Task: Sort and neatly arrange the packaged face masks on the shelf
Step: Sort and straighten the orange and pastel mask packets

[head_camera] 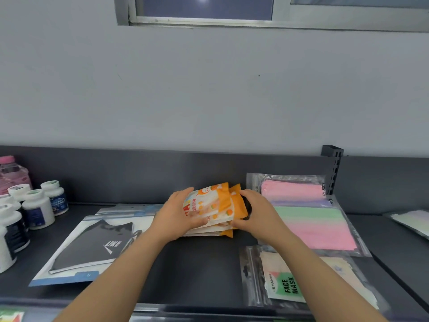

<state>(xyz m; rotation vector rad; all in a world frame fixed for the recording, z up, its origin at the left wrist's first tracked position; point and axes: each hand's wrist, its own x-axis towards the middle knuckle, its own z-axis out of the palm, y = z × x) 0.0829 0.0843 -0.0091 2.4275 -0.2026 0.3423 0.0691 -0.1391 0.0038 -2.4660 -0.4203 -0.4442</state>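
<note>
A small stack of orange-and-white mask packs [218, 205] sits mid-shelf, tilted up at the back. My left hand [176, 214] grips its left side, thumb on top, and my right hand [253, 213] grips its right side. Left of it lies a black mask pack [92, 245] in a blue-edged bag. To the right lies a clear pack of pink, purple and green masks [311, 214]. In front of that lies a clear zip bag labelled FACE MASK [287, 284].
White pill bottles [38, 209] and a pink-capped container [12, 173] crowd the shelf's left end. A dark shelf back panel [139, 175] rises behind, with a slotted upright [334, 168] at the right. Another pastel pack [411, 219] lies on the neighbouring shelf section.
</note>
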